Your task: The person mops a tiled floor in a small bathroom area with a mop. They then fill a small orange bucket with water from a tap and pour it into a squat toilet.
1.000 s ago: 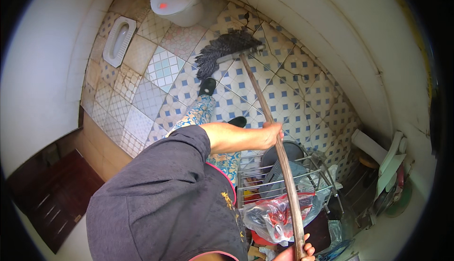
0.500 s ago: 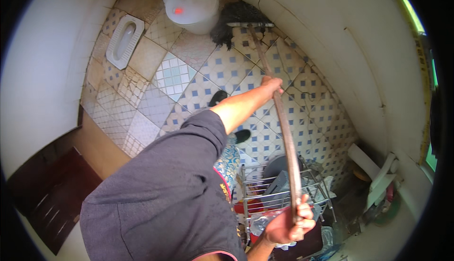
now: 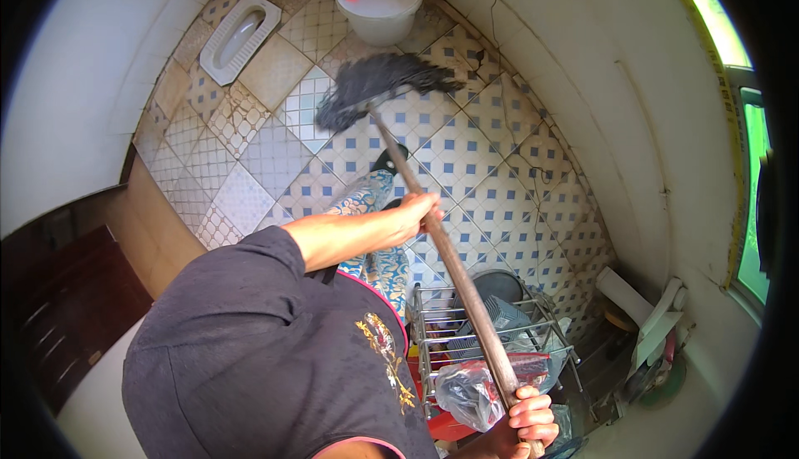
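Observation:
A mop [image 3: 454, 263] with a long wooden handle slants across the view, and both hands hold it. My left hand [image 3: 420, 213] is closed round the middle of the handle. Near the lower edge, my right hand [image 3: 531, 419] wraps its fingers round the handle's end. The dark, stringy mop head [image 3: 379, 84] lies spread on the patterned tiles, just on the near side of a white lidded bucket [image 3: 379, 1]. It looks smeared by motion. My dark shoe [image 3: 389, 159] stands beside the handle, below the mop head.
A white squat toilet [image 3: 241, 39] is set in the floor at the far left. A metal rack [image 3: 433, 334] with plastic bags and a dark round pan stands under the handle. White boards [image 3: 657, 326] lean by the right wall. A thin wire [image 3: 502, 84] runs along that wall.
The mop head has swept from the wall beside the bucket toward the left and nearer to me. My left hand has moved left and closer with the handle; my right hand sits slightly lower.

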{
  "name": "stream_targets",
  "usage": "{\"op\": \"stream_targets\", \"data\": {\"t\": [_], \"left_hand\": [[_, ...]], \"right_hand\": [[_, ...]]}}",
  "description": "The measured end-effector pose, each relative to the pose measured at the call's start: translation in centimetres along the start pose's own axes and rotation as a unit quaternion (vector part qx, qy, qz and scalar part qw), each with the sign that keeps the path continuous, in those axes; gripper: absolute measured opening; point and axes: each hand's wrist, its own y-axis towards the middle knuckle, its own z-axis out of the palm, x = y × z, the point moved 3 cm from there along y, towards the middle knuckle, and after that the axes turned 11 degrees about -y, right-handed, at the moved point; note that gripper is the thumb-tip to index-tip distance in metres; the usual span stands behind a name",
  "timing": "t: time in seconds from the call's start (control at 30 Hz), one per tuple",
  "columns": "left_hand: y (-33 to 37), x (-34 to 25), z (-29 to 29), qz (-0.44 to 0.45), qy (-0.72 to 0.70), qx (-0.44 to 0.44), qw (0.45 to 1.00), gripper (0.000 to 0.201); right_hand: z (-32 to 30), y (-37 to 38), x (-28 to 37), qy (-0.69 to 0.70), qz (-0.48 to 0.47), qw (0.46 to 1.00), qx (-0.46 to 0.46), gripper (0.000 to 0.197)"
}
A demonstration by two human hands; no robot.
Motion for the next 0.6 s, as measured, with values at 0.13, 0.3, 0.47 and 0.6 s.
{"op": "stream_targets", "data": {"t": [0.13, 0.3, 0.47, 0.6], "left_hand": [[-2.7, 1.6, -4.5, -0.061, -0.042, -0.064, 0.995, 0.007], [-2.7, -0.3, -7.0, -0.095, -0.066, -0.082, 0.990, 0.006], [-2.2, -2.1, -9.3, -0.099, -0.077, -0.053, 0.991, 0.004], [-2.7, -9.2, -10.8, -0.023, -0.108, -0.105, 0.988, 0.008]], "right_hand": [[0.6, -0.9, 1.1, 0.029, 0.023, 0.998, 0.044, 0.016], [4.7, -1.8, 1.6, 0.043, -0.007, 0.999, 0.022, 0.019], [9.0, -1.2, 2.1, -0.048, 0.020, 0.998, -0.037, 0.021], [13.6, -0.7, 1.2, -0.269, 0.104, 0.954, -0.078, 0.022]]}}
